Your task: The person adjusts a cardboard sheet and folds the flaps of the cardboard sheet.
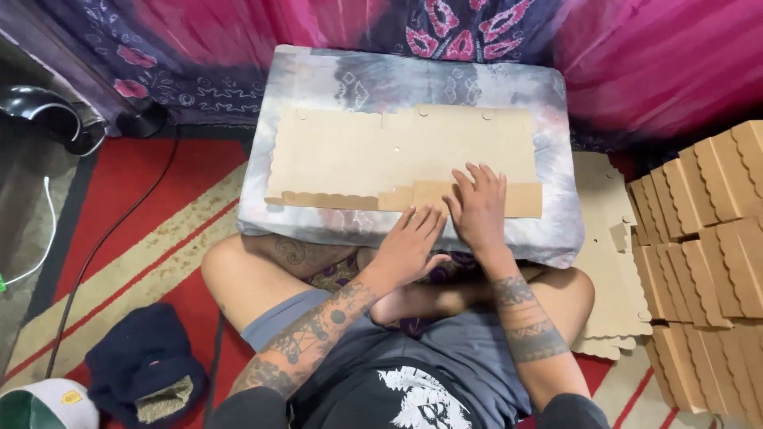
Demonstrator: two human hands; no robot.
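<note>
A flat brown cardboard sheet with scalloped edges and a folded-up near flap lies on a tie-dyed grey cushion in front of my crossed legs. My right hand lies flat, fingers spread, pressing the near flap of the sheet. My left hand rests at the cushion's near edge, fingers extended toward the flap, just below the cardboard. Neither hand grips anything.
Stacks of folded cardboard boxes stand at the right, with flat cardboard blanks beside the cushion. A dark cloth and a cap lie at lower left. A black cable crosses the red rug. Pink fabric hangs behind.
</note>
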